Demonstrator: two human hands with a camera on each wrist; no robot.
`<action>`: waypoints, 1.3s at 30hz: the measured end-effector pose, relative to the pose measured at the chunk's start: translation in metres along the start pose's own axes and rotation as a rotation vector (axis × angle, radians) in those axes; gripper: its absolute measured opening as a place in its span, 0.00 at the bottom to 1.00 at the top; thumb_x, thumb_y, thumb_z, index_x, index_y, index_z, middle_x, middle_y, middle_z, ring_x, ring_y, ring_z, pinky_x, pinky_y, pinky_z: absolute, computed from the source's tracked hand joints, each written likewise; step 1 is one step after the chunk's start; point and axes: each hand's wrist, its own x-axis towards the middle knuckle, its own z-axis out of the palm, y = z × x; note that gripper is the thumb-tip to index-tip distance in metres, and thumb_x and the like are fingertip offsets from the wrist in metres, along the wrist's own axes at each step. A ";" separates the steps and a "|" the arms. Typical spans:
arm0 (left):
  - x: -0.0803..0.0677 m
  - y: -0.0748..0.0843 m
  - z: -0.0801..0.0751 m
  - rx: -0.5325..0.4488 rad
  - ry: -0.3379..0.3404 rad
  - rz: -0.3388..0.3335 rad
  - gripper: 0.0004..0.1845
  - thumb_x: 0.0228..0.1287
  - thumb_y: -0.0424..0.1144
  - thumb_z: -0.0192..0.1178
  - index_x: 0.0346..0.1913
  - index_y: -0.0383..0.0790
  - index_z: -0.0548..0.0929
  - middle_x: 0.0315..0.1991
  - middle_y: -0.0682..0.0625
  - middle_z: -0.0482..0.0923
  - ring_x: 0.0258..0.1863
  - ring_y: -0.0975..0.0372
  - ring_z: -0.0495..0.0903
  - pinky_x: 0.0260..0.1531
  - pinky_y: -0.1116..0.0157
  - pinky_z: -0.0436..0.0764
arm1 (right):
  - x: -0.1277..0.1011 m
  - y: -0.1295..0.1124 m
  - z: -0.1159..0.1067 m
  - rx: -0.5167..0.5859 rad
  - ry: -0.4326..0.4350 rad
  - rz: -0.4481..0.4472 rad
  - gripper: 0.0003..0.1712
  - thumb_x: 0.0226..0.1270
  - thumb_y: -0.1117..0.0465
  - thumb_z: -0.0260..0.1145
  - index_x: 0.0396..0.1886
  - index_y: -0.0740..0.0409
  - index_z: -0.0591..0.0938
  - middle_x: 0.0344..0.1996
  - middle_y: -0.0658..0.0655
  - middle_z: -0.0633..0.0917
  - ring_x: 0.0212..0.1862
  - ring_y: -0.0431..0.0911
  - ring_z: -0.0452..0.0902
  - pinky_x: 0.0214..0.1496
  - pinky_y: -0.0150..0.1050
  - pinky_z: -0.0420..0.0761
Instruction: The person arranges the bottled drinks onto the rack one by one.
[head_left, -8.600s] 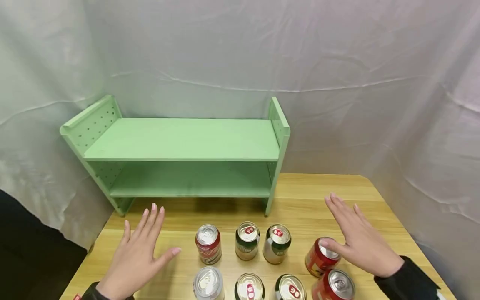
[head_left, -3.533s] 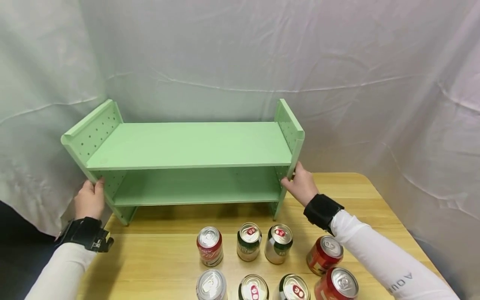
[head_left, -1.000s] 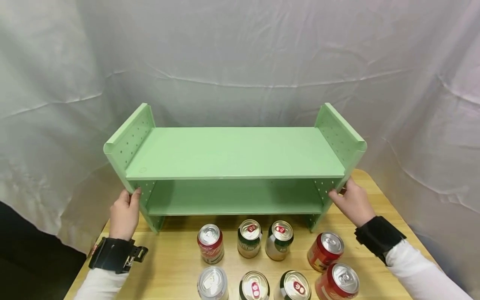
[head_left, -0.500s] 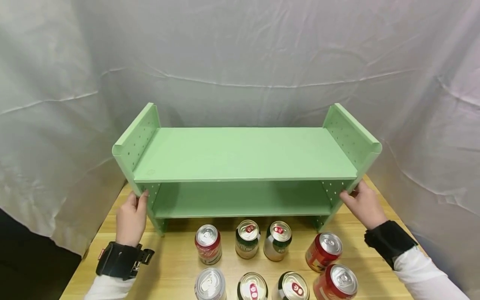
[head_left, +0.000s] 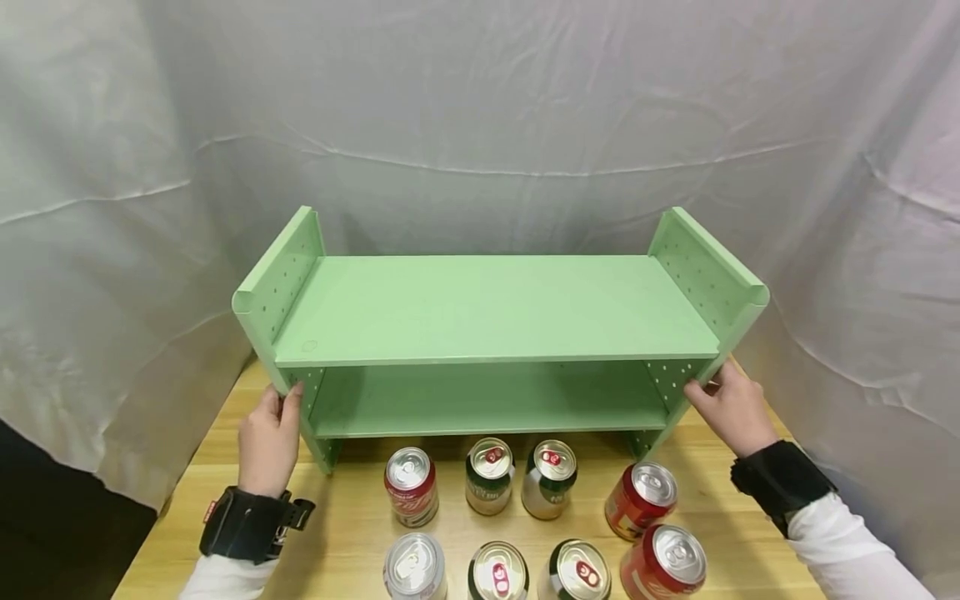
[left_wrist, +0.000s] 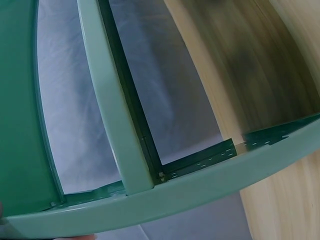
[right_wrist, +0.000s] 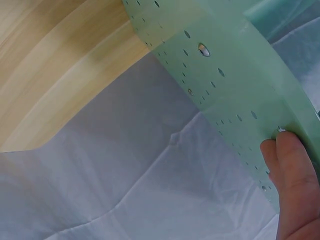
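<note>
A green two-tier shelf rack (head_left: 487, 308) with perforated side panels stands upright behind the cans in the head view. My left hand (head_left: 268, 442) grips the front edge of its left panel, thumb on the inner side. On the opposite side, my right hand (head_left: 733, 410) holds the right panel's front edge in the same way. The right wrist view shows fingers (right_wrist: 295, 175) against that panel's outer face. Only a sliver of fingertip (left_wrist: 77, 238) shows below the left panel in the left wrist view. Both tiers are bare.
Several drink cans stand upright before the rack: a red-and-silver can (head_left: 411, 487), a silver can (head_left: 415, 568), green-and-gold cans (head_left: 490, 477), and two red cans (head_left: 641, 502) at right. Pale cloth (head_left: 480, 100) hangs behind the wooden table (head_left: 352, 533).
Both hands, spread over the table at first, took hold of the rack's sides. The rack has moved right and nearer. Over the last half second it is almost still; the view shifts slightly.
</note>
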 end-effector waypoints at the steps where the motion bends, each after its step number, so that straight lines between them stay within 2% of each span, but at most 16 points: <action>1: -0.001 0.001 0.000 0.001 0.008 0.003 0.15 0.72 0.43 0.47 0.35 0.33 0.74 0.16 0.48 0.59 0.16 0.60 0.60 0.15 0.66 0.58 | 0.000 0.000 0.000 -0.001 0.000 0.005 0.14 0.58 0.65 0.59 0.43 0.67 0.73 0.36 0.76 0.81 0.35 0.65 0.81 0.27 0.37 0.75; 4: -0.003 0.002 0.001 0.006 0.025 0.013 0.15 0.72 0.42 0.48 0.36 0.32 0.74 0.16 0.48 0.60 0.16 0.60 0.61 0.15 0.66 0.59 | -0.001 0.001 -0.001 -0.001 -0.005 0.034 0.13 0.59 0.64 0.58 0.42 0.68 0.73 0.36 0.77 0.81 0.37 0.66 0.81 0.28 0.35 0.74; 8: -0.006 0.005 0.003 0.006 0.013 0.008 0.15 0.72 0.43 0.47 0.37 0.32 0.75 0.16 0.48 0.60 0.17 0.58 0.63 0.16 0.66 0.61 | -0.004 0.001 -0.005 -0.005 -0.015 0.069 0.13 0.60 0.64 0.57 0.40 0.70 0.73 0.35 0.76 0.81 0.36 0.66 0.81 0.27 0.33 0.72; 18: -0.010 0.006 0.005 0.008 -0.014 0.003 0.15 0.73 0.44 0.47 0.36 0.33 0.73 0.16 0.48 0.59 0.17 0.58 0.63 0.15 0.66 0.60 | -0.008 0.006 -0.008 -0.028 -0.010 0.085 0.11 0.60 0.63 0.57 0.37 0.69 0.73 0.30 0.71 0.82 0.30 0.59 0.79 0.27 0.37 0.70; 25: -0.011 0.008 0.004 0.018 -0.017 0.026 0.15 0.73 0.43 0.47 0.36 0.33 0.73 0.17 0.48 0.59 0.18 0.56 0.64 0.18 0.65 0.61 | -0.010 0.006 -0.008 -0.024 0.016 0.077 0.11 0.58 0.63 0.58 0.36 0.68 0.74 0.32 0.72 0.83 0.32 0.62 0.80 0.27 0.36 0.71; 28: -0.011 0.009 0.004 0.022 -0.017 0.032 0.15 0.72 0.43 0.47 0.36 0.32 0.73 0.17 0.49 0.59 0.18 0.56 0.64 0.18 0.65 0.61 | -0.011 0.006 -0.009 -0.026 0.030 0.078 0.10 0.58 0.63 0.58 0.35 0.67 0.74 0.31 0.70 0.84 0.30 0.60 0.80 0.26 0.37 0.71; 33: -0.011 0.010 0.004 0.029 -0.023 0.038 0.15 0.72 0.42 0.47 0.37 0.32 0.73 0.17 0.47 0.62 0.19 0.56 0.65 0.18 0.64 0.63 | -0.012 0.006 -0.008 -0.032 0.035 0.089 0.10 0.58 0.63 0.58 0.34 0.66 0.74 0.29 0.69 0.84 0.28 0.56 0.79 0.26 0.38 0.70; 39: -0.009 0.011 0.005 0.032 -0.058 0.052 0.14 0.73 0.40 0.44 0.41 0.29 0.72 0.21 0.44 0.67 0.20 0.55 0.67 0.18 0.64 0.64 | -0.010 0.006 -0.009 -0.021 0.006 0.102 0.11 0.60 0.62 0.56 0.37 0.68 0.74 0.32 0.71 0.83 0.31 0.58 0.79 0.26 0.37 0.70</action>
